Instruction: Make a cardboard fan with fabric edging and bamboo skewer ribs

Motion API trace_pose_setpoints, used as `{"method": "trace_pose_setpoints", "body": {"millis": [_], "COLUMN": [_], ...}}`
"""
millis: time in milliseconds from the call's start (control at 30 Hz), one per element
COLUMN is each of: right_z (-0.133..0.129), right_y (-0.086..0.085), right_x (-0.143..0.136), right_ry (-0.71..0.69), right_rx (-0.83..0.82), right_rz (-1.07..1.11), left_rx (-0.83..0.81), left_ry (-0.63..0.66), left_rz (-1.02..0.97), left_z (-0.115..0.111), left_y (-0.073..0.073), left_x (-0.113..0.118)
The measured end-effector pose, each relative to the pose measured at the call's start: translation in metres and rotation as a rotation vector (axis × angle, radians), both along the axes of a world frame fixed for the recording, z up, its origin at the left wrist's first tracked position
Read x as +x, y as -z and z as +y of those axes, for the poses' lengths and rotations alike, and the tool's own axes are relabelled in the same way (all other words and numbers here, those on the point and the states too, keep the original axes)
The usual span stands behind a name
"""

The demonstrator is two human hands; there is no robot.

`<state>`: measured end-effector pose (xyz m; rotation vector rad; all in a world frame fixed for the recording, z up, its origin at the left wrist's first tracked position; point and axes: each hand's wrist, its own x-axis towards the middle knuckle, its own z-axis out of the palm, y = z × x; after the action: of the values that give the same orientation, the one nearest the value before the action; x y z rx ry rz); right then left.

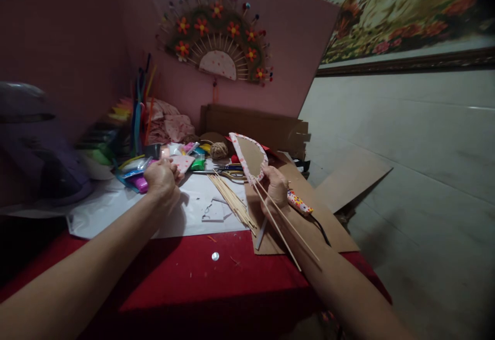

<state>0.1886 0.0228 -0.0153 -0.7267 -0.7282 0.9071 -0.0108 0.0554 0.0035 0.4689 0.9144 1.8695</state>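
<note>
Raised in my right hand (276,189) is a half-round cardboard piece (251,157) with dotted fabric folded over its edge. Two thin wooden sticks (288,220) run from its lower corner down across my forearm. My left hand (159,179) is closed at the edge of a pale dotted fabric-covered piece (183,162), beside the craft supplies; its fingertips are partly hidden. Between my hands, a bundle of wooden sticks (234,200) lies on the white sheet (181,221). Scissors (232,174) rest behind the sticks.
A glue gun with a flowered cover (299,203) and cord lies on brown cardboard (266,247) at right. Bagged coloured clay (199,162) and a twine ball (219,150) sit behind. A decorated fan (216,35) hangs on the pink board. Red cloth (193,278) covers the table front.
</note>
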Motion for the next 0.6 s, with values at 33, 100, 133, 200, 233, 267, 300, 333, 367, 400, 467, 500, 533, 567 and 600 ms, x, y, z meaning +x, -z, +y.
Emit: {"method": "trace_pose_setpoints", "body": {"millis": [33,100,133,200,233,267,300,333,367,400,467,500,533,567,600], "right_z": [0.001,0.002,0.002,0.003,0.004,0.004,0.005,0.005,0.006,0.005,0.005,0.004,0.003,0.003,0.002], "right_y": [0.000,0.000,0.000,-0.001,-0.002,-0.003,-0.004,-0.005,-0.006,-0.006,-0.005,-0.003,-0.002,0.000,0.001], "right_x": [0.000,0.002,0.003,0.006,0.009,0.010,0.012,0.013,0.014,0.014,0.013,0.011,0.010,0.008,0.007], "right_ry": [0.008,0.021,0.023,0.021,0.020,0.021,0.024,0.028,0.031,0.031,0.028,0.022,0.009,-0.008,-0.028], "right_rx": [0.008,0.014,0.016,0.020,0.020,0.017,0.009,-0.001,-0.009,-0.012,-0.004,0.000,-0.004,-0.016,-0.032], "right_rz": [0.012,0.049,0.073,0.128,0.155,0.176,0.189,0.193,0.185,0.163,0.104,0.076,0.053,0.034,0.021], "left_rx": [-0.004,-0.026,-0.026,-0.030,-0.030,-0.032,-0.033,-0.035,-0.039,-0.041,-0.048,-0.048,-0.052,-0.055,-0.045], "left_ry": [-0.011,-0.029,-0.015,0.001,0.001,-0.007,-0.016,-0.022,-0.018,0.003,0.070,0.121,0.168,0.230,0.333], "left_rz": [-0.004,0.000,0.000,-0.002,-0.003,-0.006,-0.008,-0.008,-0.005,0.002,0.018,0.030,0.039,0.054,0.097], "left_z": [0.001,0.001,0.001,0.002,0.003,0.003,0.004,0.006,0.006,0.007,0.007,0.006,0.005,0.003,0.001], "left_y": [-0.001,-0.002,-0.002,-0.003,-0.004,-0.005,-0.007,-0.008,-0.009,-0.009,-0.009,-0.008,-0.006,-0.004,-0.002], "left_x": [-0.001,-0.003,-0.004,-0.008,-0.011,-0.014,-0.017,-0.019,-0.021,-0.023,-0.021,-0.018,-0.015,-0.011,-0.006]}}
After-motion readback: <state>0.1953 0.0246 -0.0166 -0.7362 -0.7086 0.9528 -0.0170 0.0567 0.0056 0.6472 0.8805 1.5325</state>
